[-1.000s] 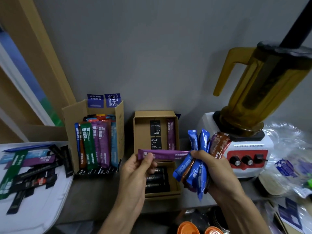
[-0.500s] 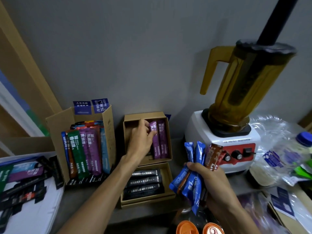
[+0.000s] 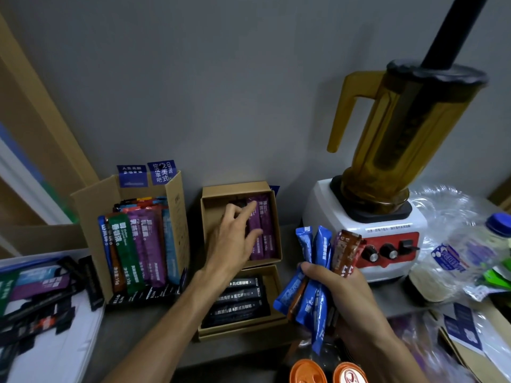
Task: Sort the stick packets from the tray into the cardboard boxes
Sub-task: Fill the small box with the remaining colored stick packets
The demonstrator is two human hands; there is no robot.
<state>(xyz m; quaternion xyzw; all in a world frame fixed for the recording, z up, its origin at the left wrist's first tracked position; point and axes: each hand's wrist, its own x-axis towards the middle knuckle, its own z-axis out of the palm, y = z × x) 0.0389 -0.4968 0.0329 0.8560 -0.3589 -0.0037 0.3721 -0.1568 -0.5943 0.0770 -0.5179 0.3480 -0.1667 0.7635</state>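
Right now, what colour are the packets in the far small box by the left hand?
Purple packets with white print, clearest in the head view.

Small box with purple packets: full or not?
Not full: in the small box, purple packets fill only the right side; bare cardboard shows left.

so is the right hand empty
No, the right hand grips a bunch of blue and brown stick packets, fingers curled round them.

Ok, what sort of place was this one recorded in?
Likely a café or drink-shop prep counter, not certain: a blender with an amber jug, a cardboard box full of stick packets, and orange-topped cans.
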